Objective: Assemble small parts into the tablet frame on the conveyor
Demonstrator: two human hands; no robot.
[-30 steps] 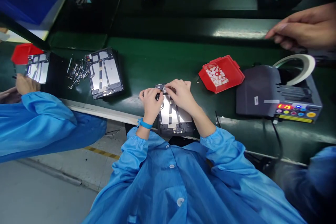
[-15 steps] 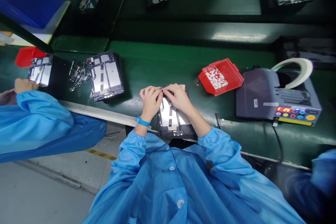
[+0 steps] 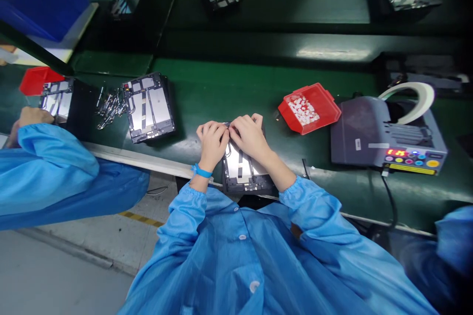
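An opened tablet chassis (image 3: 244, 170) with silver panels and a black frame lies on the green belt just in front of me. My left hand (image 3: 211, 142) rests curled on its upper left corner. My right hand (image 3: 249, 135) presses with bent fingers on the top edge beside it. The fingertips of both hands meet over the chassis's far end. Whatever small part lies under them is hidden. A blue band circles my left wrist.
A second open chassis (image 3: 148, 107) lies to the left, beside a heap of small metal parts (image 3: 109, 107). A red bin of white pieces (image 3: 308, 107) and a grey tape dispenser (image 3: 384, 133) stand to the right. A co-worker's blue sleeve (image 3: 48, 167) fills the left.
Both my hands have closed together on the chassis's top edge. The other person's hand at the upper right has left the view. The co-worker's hand on the left shifted slightly.
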